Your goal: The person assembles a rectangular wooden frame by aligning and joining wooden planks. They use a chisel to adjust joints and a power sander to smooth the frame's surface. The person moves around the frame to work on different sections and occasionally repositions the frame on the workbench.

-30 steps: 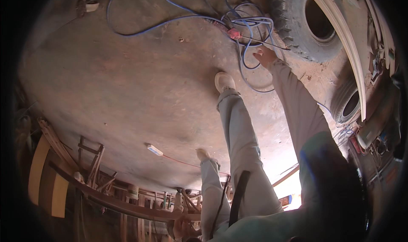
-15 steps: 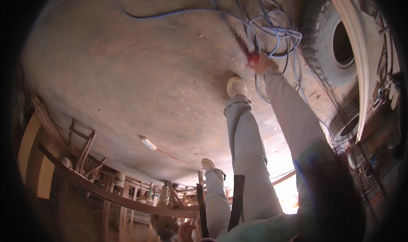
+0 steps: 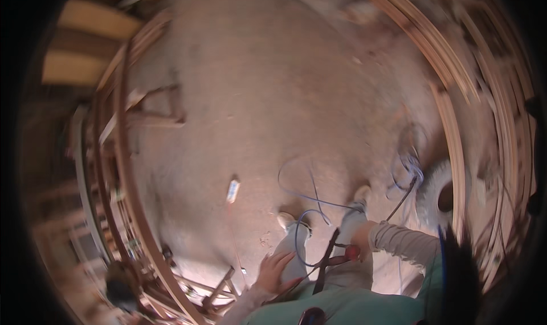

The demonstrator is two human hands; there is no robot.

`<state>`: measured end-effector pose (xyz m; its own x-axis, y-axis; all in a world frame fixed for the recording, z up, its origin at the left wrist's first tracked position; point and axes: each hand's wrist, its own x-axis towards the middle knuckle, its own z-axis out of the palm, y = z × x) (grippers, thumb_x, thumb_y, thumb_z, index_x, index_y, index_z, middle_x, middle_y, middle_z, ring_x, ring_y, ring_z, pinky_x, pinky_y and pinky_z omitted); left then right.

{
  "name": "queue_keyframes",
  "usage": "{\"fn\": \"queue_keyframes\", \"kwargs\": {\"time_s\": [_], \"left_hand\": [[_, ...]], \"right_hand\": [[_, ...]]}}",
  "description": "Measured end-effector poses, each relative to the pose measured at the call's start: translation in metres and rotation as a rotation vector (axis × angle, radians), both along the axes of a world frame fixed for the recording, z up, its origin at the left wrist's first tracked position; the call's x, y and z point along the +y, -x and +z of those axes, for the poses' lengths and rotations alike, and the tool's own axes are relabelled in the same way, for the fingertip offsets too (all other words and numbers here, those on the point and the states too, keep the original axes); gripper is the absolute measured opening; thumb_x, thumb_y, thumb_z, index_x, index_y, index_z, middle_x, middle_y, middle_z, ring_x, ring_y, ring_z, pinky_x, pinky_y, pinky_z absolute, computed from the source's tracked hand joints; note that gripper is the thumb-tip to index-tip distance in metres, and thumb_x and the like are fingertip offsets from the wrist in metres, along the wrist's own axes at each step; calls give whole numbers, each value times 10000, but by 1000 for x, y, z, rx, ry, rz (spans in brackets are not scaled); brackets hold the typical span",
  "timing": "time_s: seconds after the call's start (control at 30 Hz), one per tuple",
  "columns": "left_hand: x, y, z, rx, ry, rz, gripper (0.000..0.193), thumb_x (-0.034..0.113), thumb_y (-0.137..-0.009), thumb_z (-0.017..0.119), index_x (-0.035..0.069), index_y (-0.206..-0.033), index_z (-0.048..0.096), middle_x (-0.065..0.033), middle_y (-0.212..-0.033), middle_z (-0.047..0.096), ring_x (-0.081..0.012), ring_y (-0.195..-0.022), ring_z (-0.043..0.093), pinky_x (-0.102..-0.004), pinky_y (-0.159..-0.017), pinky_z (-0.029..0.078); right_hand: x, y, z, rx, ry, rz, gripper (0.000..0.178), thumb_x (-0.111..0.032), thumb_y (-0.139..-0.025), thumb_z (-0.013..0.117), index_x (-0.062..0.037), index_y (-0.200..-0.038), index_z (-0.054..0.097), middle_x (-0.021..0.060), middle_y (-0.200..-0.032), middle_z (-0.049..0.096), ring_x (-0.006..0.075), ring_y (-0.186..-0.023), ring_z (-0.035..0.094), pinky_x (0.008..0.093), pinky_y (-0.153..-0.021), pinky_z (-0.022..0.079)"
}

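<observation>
My right hand [image 3: 361, 239] is closed around a red-handled tool [image 3: 353, 252], low at the right of my waist; blur hides its exact kind. A thin dark rod [image 3: 401, 200] slants from near that hand toward the tyre. Blue hose [image 3: 297, 239] loops over the floor in front of my shoes and rises toward the tool. My left hand [image 3: 272, 275] is held at my left thigh with its fingers stretched out, nothing visible in it. A black strap [image 3: 327, 259] hangs between the hands.
A tyre [image 3: 424, 196] and a blue hose coil [image 3: 411, 166] lie to the right, beside long timber strips [image 3: 454, 148]. At the left are wooden rails [image 3: 126, 171] and a small wooden frame [image 3: 174, 105]. A white power strip [image 3: 233, 191] with a cord rests on the floor.
My right hand has come back from the hose coil to my waist with the red-handled tool. My left hand has risen into fuller view. The view has swung, and hose now loops before my feet.
</observation>
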<state>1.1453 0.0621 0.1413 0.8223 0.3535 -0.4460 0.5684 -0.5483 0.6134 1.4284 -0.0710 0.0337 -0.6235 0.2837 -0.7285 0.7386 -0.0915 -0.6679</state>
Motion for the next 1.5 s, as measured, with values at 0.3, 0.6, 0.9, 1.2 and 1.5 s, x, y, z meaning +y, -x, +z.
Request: {"fn": "queue_keyframes", "kwargs": {"time_s": [0.3, 0.6, 0.9, 1.2, 1.5], "left_hand": [[58, 200, 2, -414, 370, 767, 341, 162, -906, 598, 63, -1228, 545, -122, -1028, 628, -214, -955, 623, -329, -866, 490], [115, 315, 12, -546, 175, 1262, 346, 114, -918, 559, 39, -1252, 509, -83, -1033, 644, -187, -920, 624, -293, -813, 506], [100, 346, -15, -598, 219, 1295, 458, 121, -885, 585, 92, -1329, 478, -76, -1044, 672, -188, -925, 633, -324, -831, 507], [-33, 454, -5, -278, 77, 2014, 359, 182, -870, 589, 102, -1219, 568, -104, -964, 706, -244, -898, 680, -351, -793, 525], [-162, 544, -55, -102, 148, 2199, 311, 271, -887, 622, 144, -1171, 612, -126, -918, 705, -259, -861, 687, -343, -764, 534]], "right_hand": [[265, 230, 213, -170, -990, 238, 235, -170, -815, 555, -155, -1015, 676, 89, -1056, 641, 315, -1005, 600, 426, -817, 476], [314, 446, 189, 659, -528, -473, 709, -280, -827, 725, 14, -1368, 373, 178, -1236, 531, 287, -1048, 594, 381, -826, 528], [370, 510, 95, 734, -181, -396, 445, -157, -867, 666, -14, -1217, 430, 28, -912, 556, 129, -789, 548, 285, -716, 495], [556, 459, 83, 80, -533, -453, 567, -246, -878, 636, -18, -1350, 422, 132, -1180, 579, 138, -583, 595, 304, -470, 516], [557, 633, 211, -378, -991, 481, 469, -391, -834, 647, -44, -1145, 601, 226, -995, 658, 368, -910, 646, 419, -710, 540]]}}
